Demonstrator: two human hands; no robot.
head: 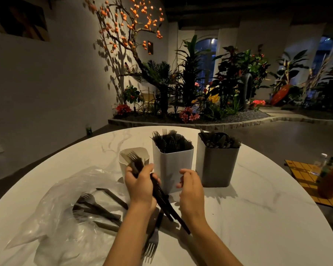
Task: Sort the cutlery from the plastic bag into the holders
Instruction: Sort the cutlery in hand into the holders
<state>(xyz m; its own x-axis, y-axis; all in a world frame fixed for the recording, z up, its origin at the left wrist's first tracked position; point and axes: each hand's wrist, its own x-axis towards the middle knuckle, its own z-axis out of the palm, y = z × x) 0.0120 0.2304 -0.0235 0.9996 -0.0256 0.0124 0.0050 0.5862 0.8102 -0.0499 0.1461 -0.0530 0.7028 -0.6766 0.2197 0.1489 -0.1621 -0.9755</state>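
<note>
My left hand (141,186) grips a bundle of black plastic forks (161,196), tines up and handles slanting down to the right. My right hand (190,186) hovers just right of it with loosely curled fingers, holding nothing. Behind stand three holders: a small white one (123,162), a taller white one (172,164) full of black forks, and a grey one (216,166) full of dark cutlery. A clear plastic bag (65,204) lies at left with several black pieces (98,208) on it. One loose fork (152,240) lies on the table under my left forearm.
The round white marble table (258,217) has bare surface at right and front. Beyond its right edge sits an orange tiled tray (304,175) with bottles and a brown vase (331,183). An indoor garden fills the background.
</note>
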